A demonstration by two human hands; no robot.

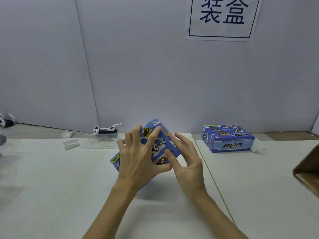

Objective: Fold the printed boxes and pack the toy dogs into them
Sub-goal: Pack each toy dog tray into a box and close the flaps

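Blue printed box (158, 147) held tilted mid-table, long axis running 11 to 5 o'clock; left hand (138, 156) curled around it, right hand (186, 157) pressing at 3, fingers loose.

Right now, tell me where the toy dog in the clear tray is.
In the head view, the toy dog sits in its clear tray at the table's far edge by the wall, left of the blue box held in both hands, beside two small white pieces.
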